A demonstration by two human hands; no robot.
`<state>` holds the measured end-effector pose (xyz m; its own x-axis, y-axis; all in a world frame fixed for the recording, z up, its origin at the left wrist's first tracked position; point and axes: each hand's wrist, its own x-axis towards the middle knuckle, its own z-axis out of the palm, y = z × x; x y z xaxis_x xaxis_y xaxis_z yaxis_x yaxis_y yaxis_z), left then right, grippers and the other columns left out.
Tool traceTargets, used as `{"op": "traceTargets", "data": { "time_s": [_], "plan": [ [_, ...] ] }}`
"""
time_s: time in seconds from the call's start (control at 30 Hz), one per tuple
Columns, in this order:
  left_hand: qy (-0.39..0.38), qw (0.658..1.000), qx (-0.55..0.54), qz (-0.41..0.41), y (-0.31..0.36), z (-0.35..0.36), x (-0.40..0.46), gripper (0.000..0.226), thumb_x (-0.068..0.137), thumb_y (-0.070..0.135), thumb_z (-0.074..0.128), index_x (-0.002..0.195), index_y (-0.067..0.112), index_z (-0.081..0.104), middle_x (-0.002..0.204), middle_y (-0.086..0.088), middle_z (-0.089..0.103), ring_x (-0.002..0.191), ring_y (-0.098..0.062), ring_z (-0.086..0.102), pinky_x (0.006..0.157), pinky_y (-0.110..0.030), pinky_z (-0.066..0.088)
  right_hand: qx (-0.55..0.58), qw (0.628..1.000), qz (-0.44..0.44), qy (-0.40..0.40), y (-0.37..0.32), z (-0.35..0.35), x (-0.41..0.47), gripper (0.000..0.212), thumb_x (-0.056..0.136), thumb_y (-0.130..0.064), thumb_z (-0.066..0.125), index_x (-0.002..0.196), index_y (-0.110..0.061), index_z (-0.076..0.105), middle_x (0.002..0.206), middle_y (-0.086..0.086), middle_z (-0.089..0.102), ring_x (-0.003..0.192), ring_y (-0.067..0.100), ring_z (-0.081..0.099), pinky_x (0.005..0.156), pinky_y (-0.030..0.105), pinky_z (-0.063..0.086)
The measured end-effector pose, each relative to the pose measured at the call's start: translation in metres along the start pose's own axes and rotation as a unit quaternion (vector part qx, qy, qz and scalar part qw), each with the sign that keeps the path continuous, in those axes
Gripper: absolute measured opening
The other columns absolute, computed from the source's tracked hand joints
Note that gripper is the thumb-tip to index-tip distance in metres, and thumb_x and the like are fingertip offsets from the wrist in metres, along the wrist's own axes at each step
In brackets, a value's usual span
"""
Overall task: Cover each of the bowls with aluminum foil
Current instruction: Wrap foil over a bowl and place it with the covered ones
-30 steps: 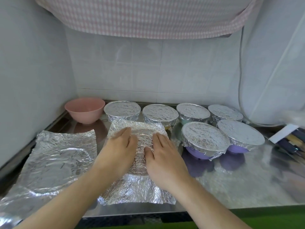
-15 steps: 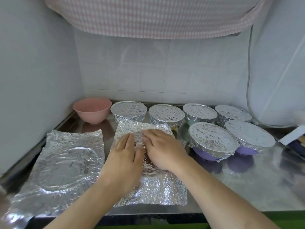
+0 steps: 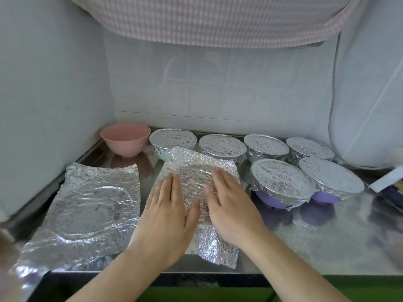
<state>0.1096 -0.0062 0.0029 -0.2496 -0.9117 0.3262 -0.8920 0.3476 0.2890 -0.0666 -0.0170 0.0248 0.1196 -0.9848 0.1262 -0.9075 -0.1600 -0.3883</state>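
Since half-second ago: right hand (image 3: 231,205) slid rightward off left hand (image 3: 168,216); both flat, fingers straight, pressing crinkled foil sheet (image 3: 196,179) beside pink bowl (image 3: 125,139).

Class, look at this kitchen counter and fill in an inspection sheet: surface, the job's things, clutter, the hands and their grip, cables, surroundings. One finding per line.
Surface: steel counter, shiny, reflecting the bowls.
Job's things: six foil-covered bowls in two rows; one pink bowl uncovered at the back left; a foil sheet under the hands; a spare foil sheet lying flat to its left.
Clutter: a white-ended object at the right edge, too blurred to name.
Hands: left hand and right hand press flat on the foil sheet, fingers straight, no grip.
Cables: one grey cable runs down the right wall.
Surroundings: white tiled wall; pink checked cloth overhead.
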Motion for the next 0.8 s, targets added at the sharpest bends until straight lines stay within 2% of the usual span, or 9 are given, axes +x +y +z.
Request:
{"op": "traceTargets", "data": {
  "time_s": [0.07, 0.13, 0.3, 0.37, 0.43, 0.47, 0.63, 0.7, 0.8],
  "plan": [
    [-0.006, 1.000, 0.019, -0.006, 0.001, 0.003, 0.001, 0.099, 0.091, 0.064, -0.021, 0.162, 0.003, 0.014, 0.171, -0.019, 0.004, 0.160, -0.029, -0.002, 0.130, -0.043, 0.009, 0.014, 1.000, 0.010, 0.013, -0.004, -0.001, -0.003, 0.067, 0.113, -0.053, 0.017, 0.172, -0.024, 0.000, 0.179, -0.007, -0.004, 0.163, 0.007, -0.007, 0.134, 0.034, 0.000],
    [-0.019, 0.998, 0.054, -0.003, 0.004, 0.007, 0.006, 0.112, 0.084, 0.058, -0.037, 0.156, 0.002, 0.026, 0.169, -0.023, 0.004, 0.158, -0.037, -0.001, 0.129, -0.047, 0.010, 0.021, 0.999, 0.014, 0.032, -0.007, -0.002, -0.006, 0.068, 0.113, -0.054, 0.017, 0.171, -0.024, 0.000, 0.179, -0.006, -0.005, 0.164, 0.009, -0.008, 0.134, 0.035, 0.000],
    [-0.007, 0.997, 0.076, 0.007, 0.004, 0.004, 0.010, 0.111, 0.085, 0.054, -0.036, 0.151, 0.004, 0.038, 0.167, -0.023, 0.015, 0.155, -0.037, 0.013, 0.128, -0.043, 0.014, -0.057, 0.992, -0.034, 0.108, -0.012, 0.018, -0.026, 0.076, 0.104, -0.053, 0.005, 0.171, -0.017, 0.007, 0.179, 0.004, 0.004, 0.165, 0.018, -0.006, 0.134, 0.038, 0.005],
    [-0.008, 0.997, 0.075, 0.021, 0.002, 0.000, 0.011, 0.092, 0.094, 0.049, -0.022, 0.135, 0.008, 0.050, 0.154, -0.023, 0.031, 0.147, -0.039, 0.028, 0.123, -0.043, 0.026, -0.065, 0.989, -0.034, 0.132, -0.010, 0.024, -0.026, 0.075, 0.106, -0.051, 0.007, 0.171, -0.013, 0.012, 0.178, 0.009, 0.011, 0.166, 0.023, 0.001, 0.134, 0.041, 0.011],
    [-0.024, 0.999, 0.031, -0.003, 0.005, -0.007, 0.017, 0.056, 0.098, 0.037, 0.002, 0.105, 0.014, 0.053, 0.125, -0.020, 0.045, 0.121, -0.042, 0.046, 0.106, -0.048, 0.043, -0.060, 0.988, -0.029, 0.139, -0.009, 0.026, -0.023, 0.076, 0.105, -0.049, 0.007, 0.170, -0.011, 0.012, 0.178, 0.012, 0.012, 0.166, 0.025, 0.004, 0.133, 0.041, 0.014],
    [-0.038, 0.999, 0.014, -0.020, 0.008, -0.009, 0.024, 0.047, 0.098, 0.032, 0.009, 0.100, 0.013, 0.052, 0.118, -0.020, 0.046, 0.113, -0.044, 0.049, 0.100, -0.051, 0.045, -0.058, 0.988, -0.026, 0.137, -0.009, 0.026, -0.022, 0.077, 0.103, -0.049, 0.006, 0.170, -0.011, 0.011, 0.178, 0.012, 0.010, 0.166, 0.025, 0.003, 0.133, 0.041, 0.013],
    [-0.030, 0.998, 0.007, -0.048, 0.016, -0.002, 0.058, 0.080, 0.090, 0.052, 0.000, 0.136, 0.007, 0.048, 0.140, -0.014, 0.046, 0.134, -0.033, 0.042, 0.113, -0.049, 0.036, -0.038, 0.996, -0.016, 0.085, -0.011, 0.022, -0.026, 0.080, 0.098, -0.045, 0.008, 0.170, -0.014, -0.005, 0.179, 0.003, -0.012, 0.163, 0.015, -0.017, 0.134, 0.036, -0.001],
    [-0.025, 0.999, 0.003, -0.040, 0.017, 0.003, 0.059, 0.069, 0.099, 0.051, 0.012, 0.145, 0.010, 0.043, 0.149, -0.011, 0.045, 0.140, -0.030, 0.039, 0.117, -0.046, 0.032, 0.005, 0.998, -0.017, 0.063, -0.010, 0.009, -0.025, 0.073, 0.106, -0.037, 0.019, 0.171, -0.016, -0.005, 0.178, -0.003, -0.011, 0.163, 0.011, -0.016, 0.134, 0.035, 0.002],
    [-0.013, 1.000, -0.008, -0.023, 0.013, 0.004, 0.058, 0.058, 0.105, 0.046, 0.024, 0.151, 0.013, 0.039, 0.155, -0.005, 0.044, 0.144, -0.026, 0.037, 0.120, -0.041, 0.026, 0.007, 0.997, -0.037, 0.073, -0.006, -0.013, -0.006, 0.062, 0.113, -0.027, 0.029, 0.170, -0.016, 0.008, 0.177, -0.004, 0.006, 0.163, 0.010, 0.000, 0.134, 0.032, 0.008]
  ]
}}
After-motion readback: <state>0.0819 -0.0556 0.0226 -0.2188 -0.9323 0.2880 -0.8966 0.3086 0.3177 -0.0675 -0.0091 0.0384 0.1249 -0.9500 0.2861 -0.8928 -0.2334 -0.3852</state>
